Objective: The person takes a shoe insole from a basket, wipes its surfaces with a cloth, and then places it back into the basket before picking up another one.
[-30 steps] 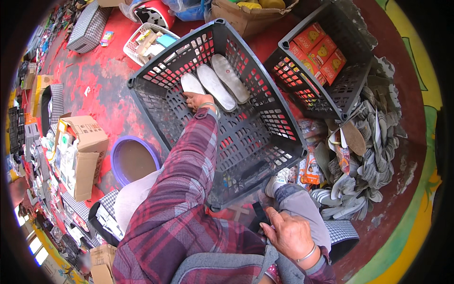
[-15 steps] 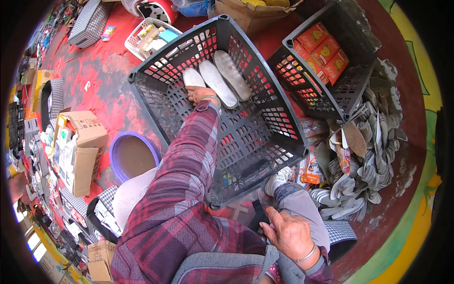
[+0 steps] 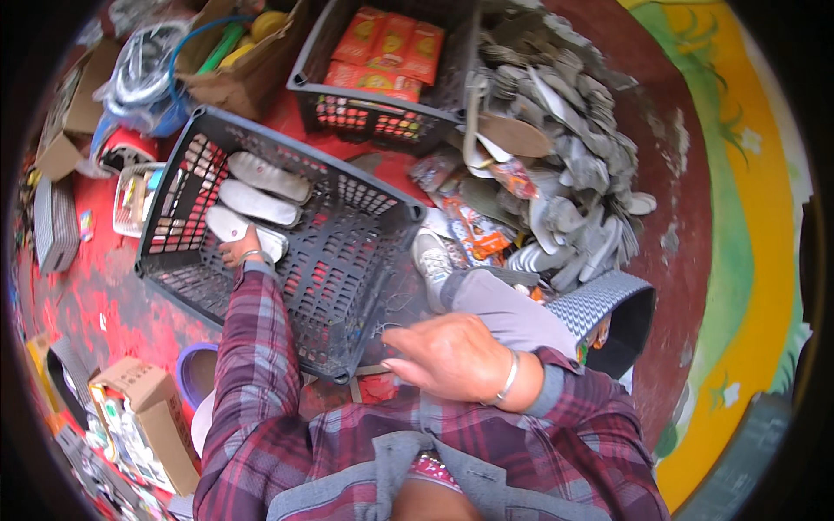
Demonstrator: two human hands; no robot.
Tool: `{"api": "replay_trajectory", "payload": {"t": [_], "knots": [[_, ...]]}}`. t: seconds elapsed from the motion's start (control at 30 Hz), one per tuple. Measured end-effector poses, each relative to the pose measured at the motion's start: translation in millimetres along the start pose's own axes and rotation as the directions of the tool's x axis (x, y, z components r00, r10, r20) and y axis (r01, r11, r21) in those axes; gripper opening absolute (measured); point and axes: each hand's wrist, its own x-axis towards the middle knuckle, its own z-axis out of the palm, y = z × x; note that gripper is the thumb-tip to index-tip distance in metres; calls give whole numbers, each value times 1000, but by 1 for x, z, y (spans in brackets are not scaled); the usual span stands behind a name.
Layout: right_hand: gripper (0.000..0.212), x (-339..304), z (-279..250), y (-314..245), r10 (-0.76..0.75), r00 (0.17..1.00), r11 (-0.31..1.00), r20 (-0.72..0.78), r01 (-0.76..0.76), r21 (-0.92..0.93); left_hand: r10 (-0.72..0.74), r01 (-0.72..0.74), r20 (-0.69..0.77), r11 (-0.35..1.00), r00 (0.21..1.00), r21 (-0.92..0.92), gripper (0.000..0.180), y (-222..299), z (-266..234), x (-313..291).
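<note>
Three whitish insoles lie side by side in a black plastic crate [image 3: 261, 137]: a far insole [image 3: 269, 177], a middle insole [image 3: 258, 201] and a near insole [image 3: 224, 224]. My left hand [image 3: 238, 248] reaches down into the crate, its fingers and thumb at the side of the near insole and partly covering it. My right hand [image 3: 460, 356] hovers before my body, near my knee. Its thumb and forefinger are apart, with nothing visible between them; the other fingers are curled beneath and partly hidden.
Beyond stands a second black crate [image 3: 382, 122] with orange-red boxes [image 3: 387, 43]. A large pile of grey insoles [image 3: 573, 148] lies at the right, with a checked bin [image 3: 599, 304] below it. At the left are a cardboard box [image 3: 148, 399], a purple basin [image 3: 195, 373] and a white basket [image 3: 132, 204].
The view has swung right, so the crates appear farther left. My left hand stays at the near insole, which is now turned more crosswise in view. My right hand has lifted away from my leg.
</note>
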Motion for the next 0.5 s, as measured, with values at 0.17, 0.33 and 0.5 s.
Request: {"api": "replay_trajectory", "payload": {"t": [0.17,0.33,0.5], "knots": [[24,-12,-14,1,51,999,966,-14,-46,256,155,-144,124,985,980,-95,89,15,-30,-35],[23,-17,-19,21,-78,997,764,-27,77,641,609,-493,188,756,770,-431,42,43,-54,-86],[23,-44,-45,47,-57,961,454,-269,265,850,876,-727,176,473,450,-497,37,89,-118,-173]]}}
